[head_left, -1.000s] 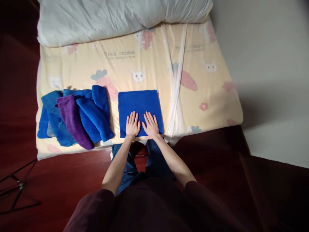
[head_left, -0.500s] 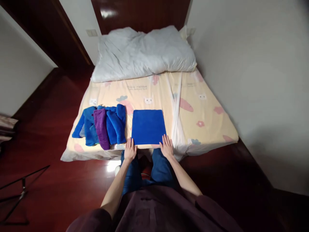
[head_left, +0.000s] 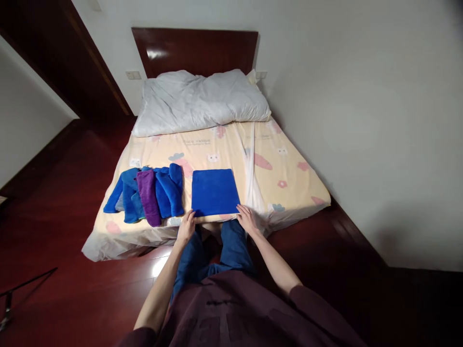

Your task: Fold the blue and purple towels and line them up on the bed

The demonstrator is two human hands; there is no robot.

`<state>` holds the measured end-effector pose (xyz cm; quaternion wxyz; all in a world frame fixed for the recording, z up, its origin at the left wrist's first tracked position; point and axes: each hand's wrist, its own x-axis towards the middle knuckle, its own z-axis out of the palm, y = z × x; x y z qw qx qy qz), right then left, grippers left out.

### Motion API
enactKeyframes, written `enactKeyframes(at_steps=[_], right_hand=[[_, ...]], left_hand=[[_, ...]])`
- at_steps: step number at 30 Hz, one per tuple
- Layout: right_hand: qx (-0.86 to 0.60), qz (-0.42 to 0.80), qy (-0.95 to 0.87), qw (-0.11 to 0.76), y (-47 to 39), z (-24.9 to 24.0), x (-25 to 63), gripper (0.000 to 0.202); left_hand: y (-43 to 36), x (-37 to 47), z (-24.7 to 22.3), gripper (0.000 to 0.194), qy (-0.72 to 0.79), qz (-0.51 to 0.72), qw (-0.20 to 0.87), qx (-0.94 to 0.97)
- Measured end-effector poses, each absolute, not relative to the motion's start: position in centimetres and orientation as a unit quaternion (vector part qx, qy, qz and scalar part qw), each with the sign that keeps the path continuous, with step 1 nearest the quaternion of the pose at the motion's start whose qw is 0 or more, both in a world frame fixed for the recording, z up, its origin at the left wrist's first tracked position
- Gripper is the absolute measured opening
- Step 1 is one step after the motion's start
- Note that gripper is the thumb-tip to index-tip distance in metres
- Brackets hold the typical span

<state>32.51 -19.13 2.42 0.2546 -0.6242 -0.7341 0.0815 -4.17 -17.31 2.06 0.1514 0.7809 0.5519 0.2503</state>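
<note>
A square blue towel lies flat near the front edge of the bed. My left hand pinches its near left corner, thumb and fingers drawn together. At the near right corner, my right hand has its fingertips closed on the cloth's edge. Left of the towel is a loose pile of crumpled blue cloths, with a purple cloth lying on top.
The bed has a yellow patterned sheet, with a white strip running across it. A bunched white quilt lies against the dark headboard. A thin black stand is on the floor at lower left.
My hands went from lying flat with fingers stretched at the towel's near corners to pinching those corners. The camera view tilted up and turned slightly right.
</note>
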Motion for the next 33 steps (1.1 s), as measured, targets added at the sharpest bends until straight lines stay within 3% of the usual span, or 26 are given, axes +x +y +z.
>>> enactKeyframes(at_steps=[5,15,22,30,33], right_hand=[[-0.633,0.076,-0.759,0.133,-18.0,3.0,30.8,0.047],[-0.673,0.067,-0.734,0.057,-16.0,4.8,29.4,0.042],[-0.702,0.094,-0.692,0.140,-17.0,4.3,30.4,0.036],[-0.651,0.175,-0.672,0.308,-19.4,2.3,33.3,0.042],[-0.667,0.199,-0.633,0.340,-18.6,2.1,33.5,0.048]], left_hand=[[-13.3,-3.2,2.8,0.053,0.533,0.116,0.134,0.827],[-11.9,-2.7,3.2,0.050,0.525,0.025,0.096,0.845],[-12.7,-3.9,3.6,0.045,0.540,0.080,0.130,0.827],[-16.7,-5.5,1.6,0.043,0.566,0.274,0.239,0.740],[-16.5,-5.1,2.1,0.042,0.588,0.295,0.259,0.708]])
